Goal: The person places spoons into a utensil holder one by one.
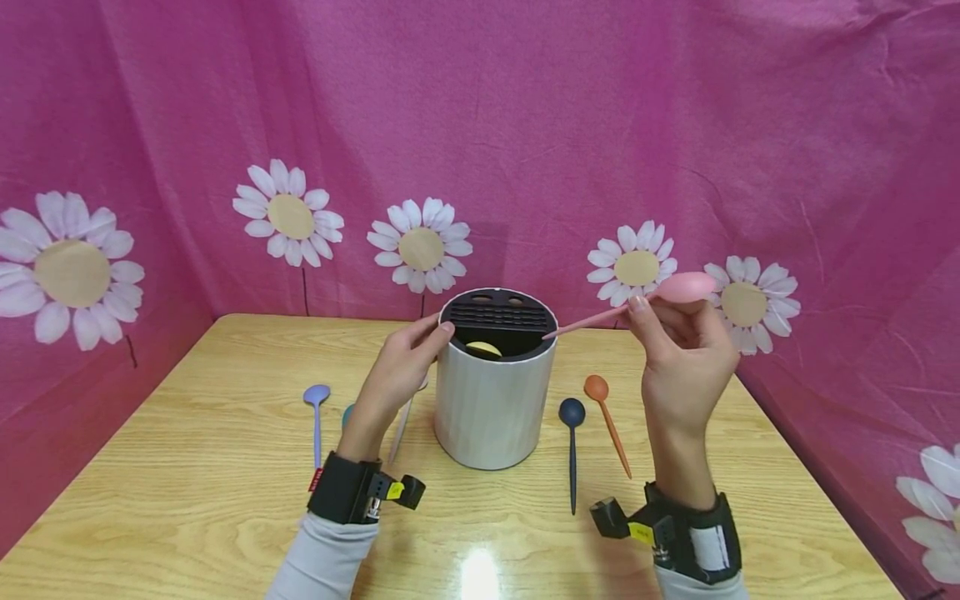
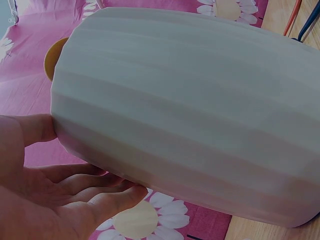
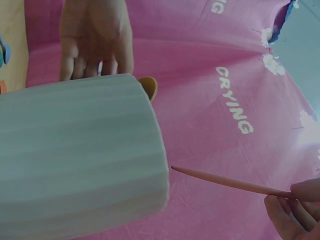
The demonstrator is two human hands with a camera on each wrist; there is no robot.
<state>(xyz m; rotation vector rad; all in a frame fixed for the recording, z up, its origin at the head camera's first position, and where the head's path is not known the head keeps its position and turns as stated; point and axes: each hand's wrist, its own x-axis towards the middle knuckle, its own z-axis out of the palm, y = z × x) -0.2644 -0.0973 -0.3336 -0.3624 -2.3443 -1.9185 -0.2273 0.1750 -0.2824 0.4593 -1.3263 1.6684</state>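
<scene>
A white ribbed utensil holder (image 1: 491,417) with a black slotted top stands upright on the table. My left hand (image 1: 401,362) holds it at its left rim, thumb at the edge and fingers along the outer wall. Between the thumb and fingers of my right hand (image 1: 686,375), a pink spoon (image 1: 686,287) is pinched near its bowl. Its thin handle points left and down, with the tip near the right rim of the holder's open compartment. Inside that compartment is a yellow spoon (image 1: 483,348); its bowl rises past the rim in the left wrist view.
On the wooden table (image 1: 247,500), a lilac spoon (image 1: 317,417), a partly hidden teal piece (image 1: 347,415) and a pale handle (image 1: 401,429) lie left of the holder. A navy spoon (image 1: 572,414) and an orange spoon (image 1: 597,388) lie right. A pink flowered cloth (image 1: 525,125) hangs behind.
</scene>
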